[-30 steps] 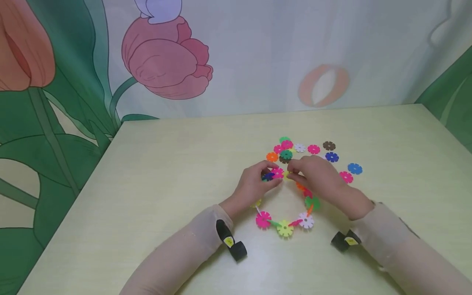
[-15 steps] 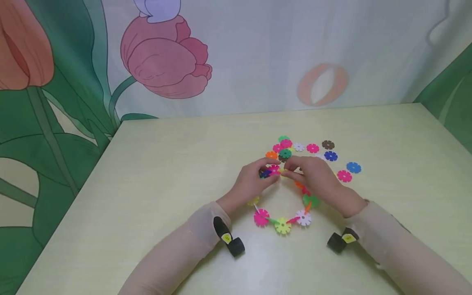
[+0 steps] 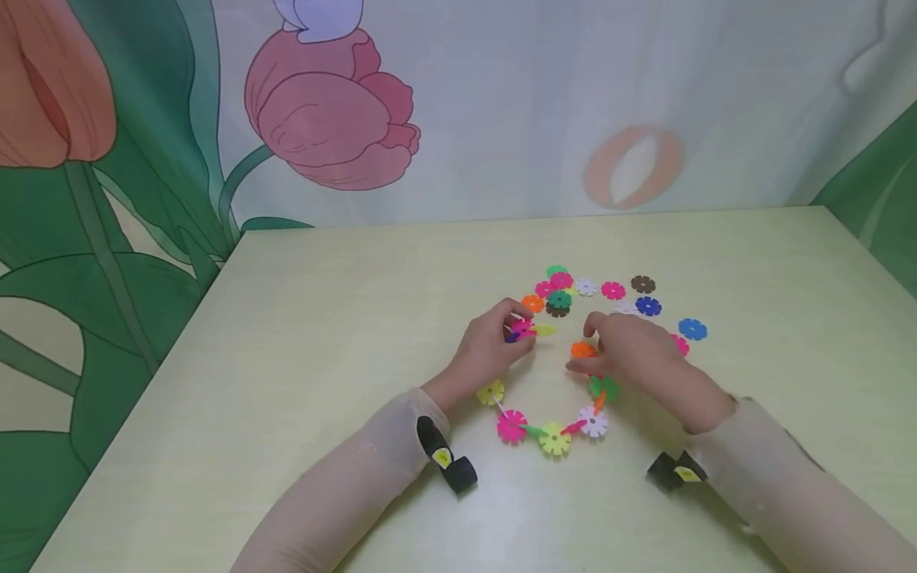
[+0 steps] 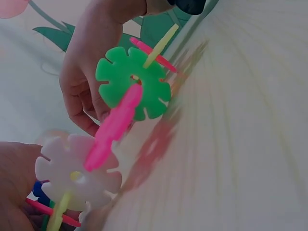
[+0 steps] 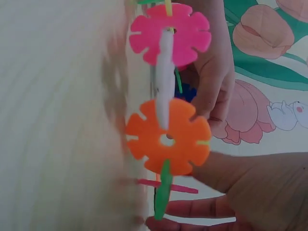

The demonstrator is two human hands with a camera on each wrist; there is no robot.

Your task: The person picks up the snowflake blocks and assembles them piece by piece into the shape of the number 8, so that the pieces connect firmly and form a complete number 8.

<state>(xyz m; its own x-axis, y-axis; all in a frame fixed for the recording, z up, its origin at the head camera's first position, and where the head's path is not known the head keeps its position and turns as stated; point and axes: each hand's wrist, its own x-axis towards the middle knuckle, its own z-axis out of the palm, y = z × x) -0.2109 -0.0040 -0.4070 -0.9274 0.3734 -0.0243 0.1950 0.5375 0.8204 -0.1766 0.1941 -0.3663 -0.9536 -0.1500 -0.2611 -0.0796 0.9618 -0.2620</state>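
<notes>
A ring of notched plastic flower discs, linked edge to edge, stands on the table. In the head view my left hand (image 3: 487, 346) pinches a pink disc (image 3: 522, 328) at the ring's far left, with a yellow disc (image 3: 545, 329) sticking out from it to the right. My right hand (image 3: 641, 358) is at the other end of the ring, its thumb and index finger spread apart beside an orange disc (image 3: 583, 349). A gap lies between the yellow and orange discs. The right wrist view shows the fingers (image 5: 202, 208) of my right hand stretched out.
Several loose discs lie behind the hands, among them a dark green disc (image 3: 559, 299), a brown disc (image 3: 643, 284) and a blue disc (image 3: 692, 329). The table (image 3: 344, 318) ends at a patterned curtain (image 3: 501, 103). Nearest me in the ring is a yellow-green disc (image 3: 555, 439).
My right hand has parted from the yellow disc and moved right to the orange disc, its thumb and finger wider apart. My left hand keeps its pinch.
</notes>
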